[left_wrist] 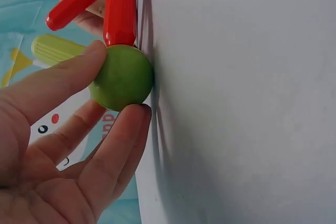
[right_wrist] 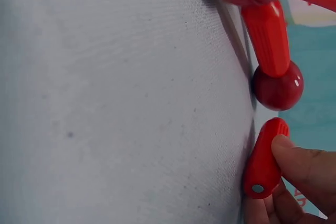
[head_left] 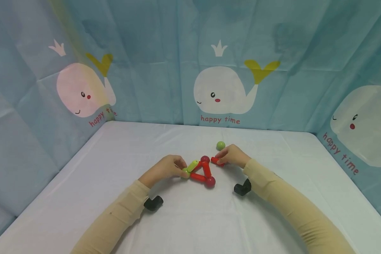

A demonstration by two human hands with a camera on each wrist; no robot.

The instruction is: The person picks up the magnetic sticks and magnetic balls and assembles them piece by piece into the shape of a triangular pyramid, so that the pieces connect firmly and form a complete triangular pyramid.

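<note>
My left hand (head_left: 168,167) pinches a green ball (left_wrist: 122,77) between thumb and fingertips. The ball is one corner of a low, roughly triangular figure of magnetic rods and balls on the table. A lime green rod (left_wrist: 59,50) sticks out from it, and a red rod (head_left: 198,177) links it to a dark red ball (head_left: 210,182). Another dark red ball (right_wrist: 278,85) forms the far corner. Beside that ball, apart from it, my right hand (head_left: 236,156) pinches a loose red rod (right_wrist: 265,158), whose metal end shows in the right wrist view.
A second green ball (head_left: 220,145) lies on the white table (head_left: 190,222) beyond my right hand. Black wrist devices (head_left: 153,203) hang at both sleeves. A blue curtain (head_left: 152,91) with printed whales stands around the back and sides.
</note>
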